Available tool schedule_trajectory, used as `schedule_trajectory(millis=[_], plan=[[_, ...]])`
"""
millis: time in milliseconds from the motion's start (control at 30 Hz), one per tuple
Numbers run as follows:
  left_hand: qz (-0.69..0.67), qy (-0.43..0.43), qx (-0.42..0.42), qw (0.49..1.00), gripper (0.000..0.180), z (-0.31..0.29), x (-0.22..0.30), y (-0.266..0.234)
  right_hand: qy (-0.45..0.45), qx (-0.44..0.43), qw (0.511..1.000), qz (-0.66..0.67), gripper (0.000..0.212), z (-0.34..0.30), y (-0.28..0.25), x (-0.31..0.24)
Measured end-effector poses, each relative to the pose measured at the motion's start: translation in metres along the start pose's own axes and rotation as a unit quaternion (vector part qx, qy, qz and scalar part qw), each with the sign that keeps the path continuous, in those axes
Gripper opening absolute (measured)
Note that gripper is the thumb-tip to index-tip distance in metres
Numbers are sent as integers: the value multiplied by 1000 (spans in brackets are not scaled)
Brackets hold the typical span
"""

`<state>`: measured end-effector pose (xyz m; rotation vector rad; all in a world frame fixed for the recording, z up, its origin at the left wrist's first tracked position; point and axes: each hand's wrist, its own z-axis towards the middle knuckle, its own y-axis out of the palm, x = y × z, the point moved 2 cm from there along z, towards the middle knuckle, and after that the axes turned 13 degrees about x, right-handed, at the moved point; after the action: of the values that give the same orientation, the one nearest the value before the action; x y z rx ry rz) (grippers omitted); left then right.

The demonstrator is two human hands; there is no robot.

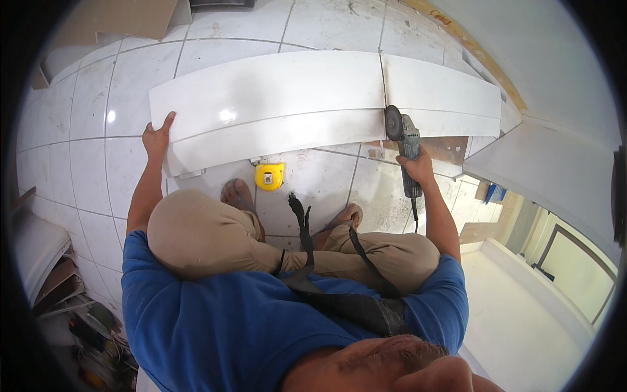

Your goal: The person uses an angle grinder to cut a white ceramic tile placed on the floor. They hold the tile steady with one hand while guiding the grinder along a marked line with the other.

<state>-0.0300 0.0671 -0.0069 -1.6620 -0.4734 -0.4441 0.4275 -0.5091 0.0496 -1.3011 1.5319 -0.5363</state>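
My right hand (418,165) is wrapped round the body of an angle grinder (409,147), its dark disc at the near part of a cut in a long white panel (294,81). A dark line runs across the panel from its far edge down to the disc. A lengthwise groove or seam also marks the panel. At the panel's left end, my left hand (157,136) grips the edge, thumb on top and fingers partly hidden. Whether the disc is spinning I cannot tell. A yellow tape measure (269,176) lies on the floor near my foot, below the panel.
White floor tiles (75,163) with dark joints lie under the panel. A power cord (415,215) trails from the grinder toward my right knee. Large white boards (548,173) stand at the right. Brown board pieces (117,19) lie far left; clutter (98,340) sits at lower left.
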Motion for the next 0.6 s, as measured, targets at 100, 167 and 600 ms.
schedule_trajectory(millis=[100,167,600], plan=[[-9,12,28,1000,82,3,-8,3,-8,3,1000,8,66,4,0,-6],[-2,10,22,1000,83,2,-6,2,-22,3,1000,7,65,9,0,-10],[-2,8,17,1000,85,6,-11,6,-41,28,999,-13,69,31,5,-13]])
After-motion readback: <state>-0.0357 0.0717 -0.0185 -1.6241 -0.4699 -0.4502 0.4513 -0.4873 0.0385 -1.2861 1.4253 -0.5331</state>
